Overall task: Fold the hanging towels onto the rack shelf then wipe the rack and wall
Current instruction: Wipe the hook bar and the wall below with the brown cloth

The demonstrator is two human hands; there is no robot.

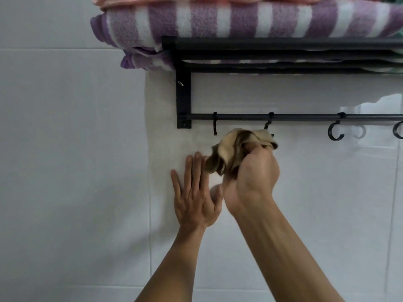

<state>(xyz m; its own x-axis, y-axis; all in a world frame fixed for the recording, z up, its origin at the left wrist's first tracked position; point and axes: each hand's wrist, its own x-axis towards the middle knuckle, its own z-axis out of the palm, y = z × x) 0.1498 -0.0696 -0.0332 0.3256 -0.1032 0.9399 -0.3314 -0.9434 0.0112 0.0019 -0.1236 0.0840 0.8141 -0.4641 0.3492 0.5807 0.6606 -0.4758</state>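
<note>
The left hand (pixel 194 194) lies flat, fingers straight, on the white tiled wall (pixel 72 149). Beside it the right hand (pixel 253 179) clutches a bunched tan cloth (pixel 233 147) just under the black rack (pixel 283 55) rail. Above, a folded purple-striped towel (pixel 218 20) overhangs the shelf's left end.

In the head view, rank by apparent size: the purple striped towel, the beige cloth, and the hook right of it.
1. Purple striped towel, cut off by the frame.
2. Beige cloth, bunched in the right hand.
3. Hook.
</note>
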